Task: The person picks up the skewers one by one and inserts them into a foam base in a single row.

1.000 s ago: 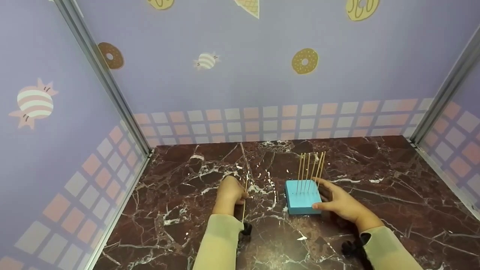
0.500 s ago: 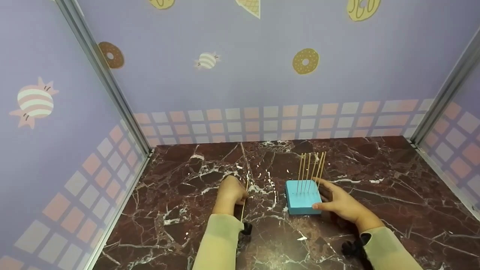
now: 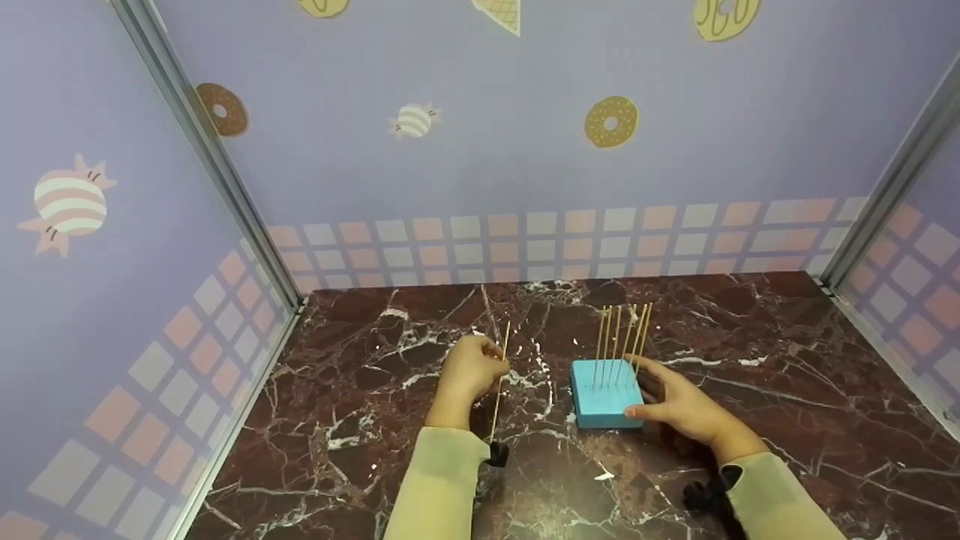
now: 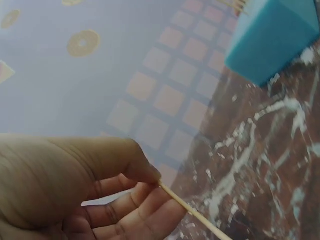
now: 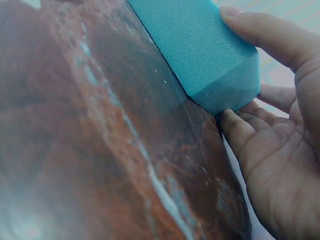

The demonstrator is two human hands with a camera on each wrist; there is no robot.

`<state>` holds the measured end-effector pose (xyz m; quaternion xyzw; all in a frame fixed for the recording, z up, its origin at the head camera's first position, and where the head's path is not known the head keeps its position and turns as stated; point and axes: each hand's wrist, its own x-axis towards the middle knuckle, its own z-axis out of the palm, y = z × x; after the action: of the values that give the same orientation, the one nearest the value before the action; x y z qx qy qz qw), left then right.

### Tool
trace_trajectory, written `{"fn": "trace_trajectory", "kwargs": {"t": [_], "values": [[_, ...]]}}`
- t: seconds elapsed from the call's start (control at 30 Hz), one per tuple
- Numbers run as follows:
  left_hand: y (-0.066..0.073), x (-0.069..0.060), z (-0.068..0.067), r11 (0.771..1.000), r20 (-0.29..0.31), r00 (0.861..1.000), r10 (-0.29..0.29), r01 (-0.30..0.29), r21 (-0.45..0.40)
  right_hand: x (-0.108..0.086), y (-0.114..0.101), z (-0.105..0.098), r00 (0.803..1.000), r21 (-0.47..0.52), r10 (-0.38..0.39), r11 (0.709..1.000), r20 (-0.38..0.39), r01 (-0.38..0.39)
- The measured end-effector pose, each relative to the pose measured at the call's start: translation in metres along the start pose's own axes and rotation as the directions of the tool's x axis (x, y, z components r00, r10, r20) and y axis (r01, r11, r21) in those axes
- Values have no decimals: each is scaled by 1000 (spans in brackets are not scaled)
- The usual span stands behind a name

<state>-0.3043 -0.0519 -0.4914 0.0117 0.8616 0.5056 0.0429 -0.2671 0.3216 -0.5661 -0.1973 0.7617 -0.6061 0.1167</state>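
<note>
My left hand (image 3: 466,375) pinches a thin bamboo skewer (image 3: 497,409) between thumb and fingers, left of the foam block. In the left wrist view the skewer (image 4: 200,216) slants down and right from the thumb tip. A light-blue foam block (image 3: 600,414) lies flat on the table. Several bamboo skewers (image 3: 616,341) stand in its top, most upright, those on the right leaning a little. My right hand (image 3: 690,409) grips the block's right side, thumb at the near corner. In the right wrist view, fingertips touch the block (image 5: 200,45) low down, by the tabletop.
The table (image 3: 360,480) has a dark red marble pattern with white veins. A patterned purple back wall (image 3: 510,165) rises behind it, with side walls left and right. A grey metal post (image 3: 202,157) stands at the left corner.
My left hand has risen and shifted slightly away and to the right with the skewer, more of which shows above the fingers. The right hand and the foam block have stayed put.
</note>
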Motion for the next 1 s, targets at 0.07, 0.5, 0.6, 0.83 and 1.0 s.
{"fn": "trace_trajectory", "kwargs": {"t": [0.07,0.5,0.6,0.83,1.0], "values": [[5,-2,-1,999,-3,999,32,-32,10,0,-1,0,1000,0,6,1000,8,-6],[32,-12,6,951,-34,968,250,-252,-179,0,1,-1,1000,-15,-9,1000,7,9],[35,-13,11,923,-44,957,287,-289,-254,0,1,0,1000,-22,-7,1000,1,7],[41,-15,24,867,-78,940,333,-337,-368,-1,0,0,1000,-20,2,1000,-5,-2],[44,-17,30,852,-93,927,364,-371,-368,-1,-1,0,1000,-26,14,1000,-4,-14]]}}
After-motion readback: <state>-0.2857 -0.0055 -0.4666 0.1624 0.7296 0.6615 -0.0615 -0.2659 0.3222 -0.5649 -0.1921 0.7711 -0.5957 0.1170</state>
